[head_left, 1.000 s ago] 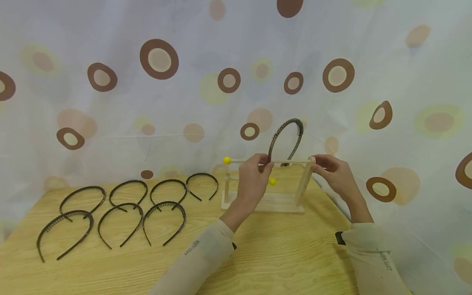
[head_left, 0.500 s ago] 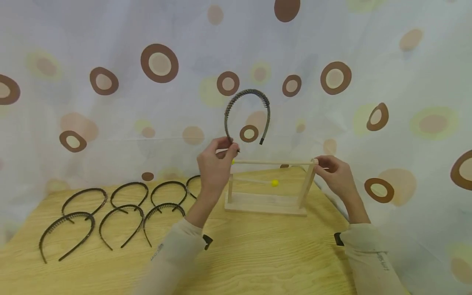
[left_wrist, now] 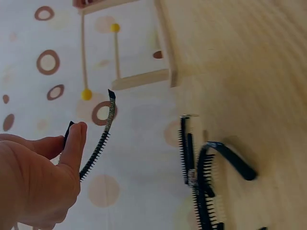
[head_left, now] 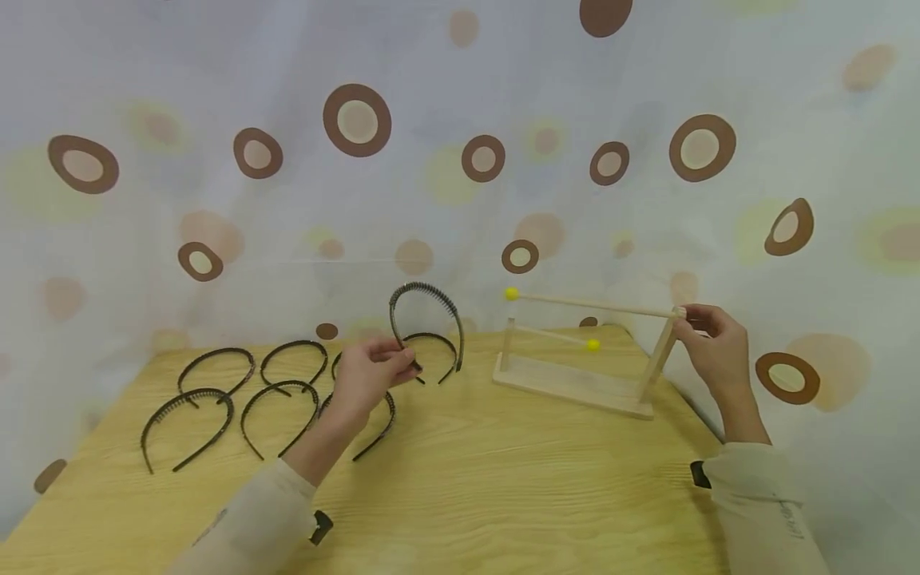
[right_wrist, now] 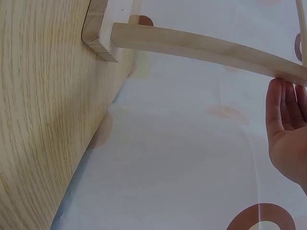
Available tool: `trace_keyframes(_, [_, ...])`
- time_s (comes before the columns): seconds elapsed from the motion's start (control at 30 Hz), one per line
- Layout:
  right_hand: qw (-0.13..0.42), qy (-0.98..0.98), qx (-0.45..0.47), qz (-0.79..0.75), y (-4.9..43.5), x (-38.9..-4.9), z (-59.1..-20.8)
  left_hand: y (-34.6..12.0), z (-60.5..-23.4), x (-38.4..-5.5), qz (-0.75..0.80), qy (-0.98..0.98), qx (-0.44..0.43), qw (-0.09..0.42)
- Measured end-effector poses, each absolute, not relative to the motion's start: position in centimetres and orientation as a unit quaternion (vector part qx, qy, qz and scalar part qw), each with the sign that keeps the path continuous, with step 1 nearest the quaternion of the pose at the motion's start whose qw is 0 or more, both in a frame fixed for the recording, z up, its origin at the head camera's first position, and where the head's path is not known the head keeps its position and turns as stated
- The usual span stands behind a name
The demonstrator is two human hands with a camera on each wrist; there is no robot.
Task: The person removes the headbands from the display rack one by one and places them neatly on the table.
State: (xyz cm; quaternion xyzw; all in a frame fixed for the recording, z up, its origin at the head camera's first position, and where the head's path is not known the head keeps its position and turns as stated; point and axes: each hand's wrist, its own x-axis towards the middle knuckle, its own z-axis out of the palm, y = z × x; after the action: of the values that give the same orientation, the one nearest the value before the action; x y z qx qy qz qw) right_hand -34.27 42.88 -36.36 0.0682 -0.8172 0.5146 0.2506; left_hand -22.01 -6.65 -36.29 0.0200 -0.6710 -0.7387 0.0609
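My left hand (head_left: 366, 379) pinches a dark glittery toothed headband (head_left: 424, 289) near one end, between thumb and fingers. Its arch points up in the head view, and it overlaps another headband (head_left: 449, 345) standing behind. In the left wrist view the held headband (left_wrist: 109, 117) curves out past my fingertips, one end partly behind them. My right hand (head_left: 719, 347) grips the top of the right post of a wooden stand (head_left: 568, 385), where a rod (head_left: 596, 303) with a yellow ball tip joins. The right wrist view shows fingers against the post (right_wrist: 201, 47); the thumb is hidden there.
Several dark headbands stand in two rows on the left of the wooden table (head_left: 460, 503), such as one at front left (head_left: 230, 415). The stand has a second, lower rod with a yellow ball (head_left: 593, 345). A patterned sheet (head_left: 431, 208) hangs behind the table.
My left hand has carried the headband off the stand's upper rod, then left and down towards the other headbands. My right hand stays on the post; the stand now sits at more of an angle.
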Motion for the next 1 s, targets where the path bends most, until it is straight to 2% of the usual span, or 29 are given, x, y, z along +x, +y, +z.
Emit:
trace_keyframes(0.17, [0.252,-0.809,0.067,0.527,43.3,-34.2,-36.3,-7.3,-39.1,-21.5,-0.724,-0.688,0.050,0.012])
trace_keyframes(0.4, [0.247,-0.800,0.072,0.542,43.3,-34.3,-36.5,-7.1,-41.0,-20.6,-0.716,-0.693,0.075,-0.041])
trace_keyframes(0.7, [0.255,-0.792,0.058,0.552,42.4,-34.8,-36.5,-6.9,-42.3,-20.4,-0.695,-0.712,0.084,-0.059])
trace_keyframes(0.83, [0.272,-0.799,0.045,0.535,42.0,-34.9,-36.5,-7.3,-42.3,-20.5,-0.663,-0.740,0.084,-0.071])
trace_keyframes(1.0, [0.304,-0.801,0.078,0.510,41.2,-34.4,-35.7,-7.9,-41.9,-20.7,-0.586,-0.805,0.046,-0.081])
